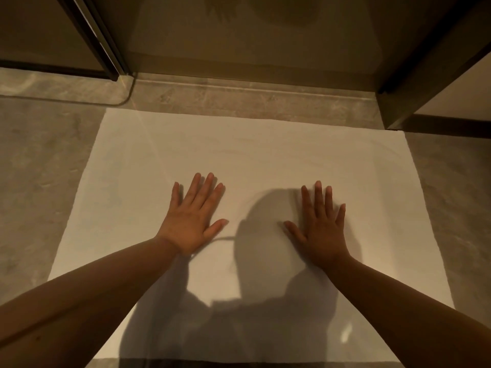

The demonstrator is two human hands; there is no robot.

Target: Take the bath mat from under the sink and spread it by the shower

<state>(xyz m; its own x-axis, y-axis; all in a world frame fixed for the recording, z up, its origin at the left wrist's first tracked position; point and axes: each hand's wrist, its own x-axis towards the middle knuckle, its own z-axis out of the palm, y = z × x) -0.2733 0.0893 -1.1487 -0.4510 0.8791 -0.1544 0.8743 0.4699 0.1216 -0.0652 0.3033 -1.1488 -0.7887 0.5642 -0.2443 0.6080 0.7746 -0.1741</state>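
Both forearms reach over the white bath mat (pixel 255 155), spread on the floor just before the shower threshold (pixel 255 87); left hand (pixel 192 219) and right hand (pixel 320 229) lie flat, fingers splayed, gripping nothing. Risk: uneven pressing could slide or wrinkle it on smooth tile
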